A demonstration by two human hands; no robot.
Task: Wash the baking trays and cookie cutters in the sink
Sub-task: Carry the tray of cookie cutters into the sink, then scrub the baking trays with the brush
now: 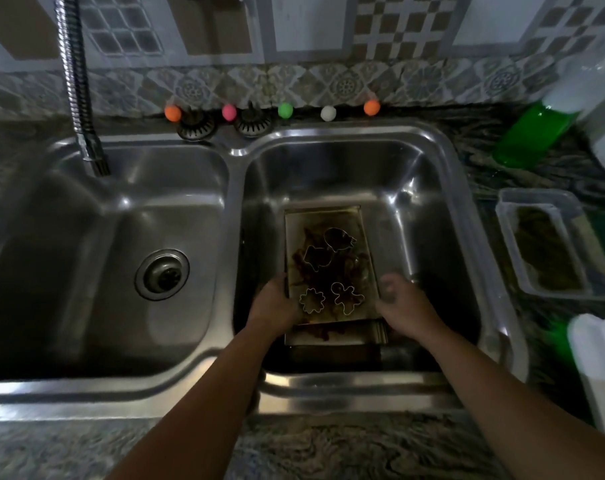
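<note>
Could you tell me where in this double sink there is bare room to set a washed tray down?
The left basin is bare steel around its drain, below the faucet hose. The right basin is crowded: the stained top tray with four cookie cutters lies over another tray, with the left hand and right hand at its sides. Only its far strip is free.

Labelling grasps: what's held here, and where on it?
The top baking tray, near its front end: left hand grips the left edge. Right hand is at the right edge, fingers curled; actual contact cannot be told.
</note>
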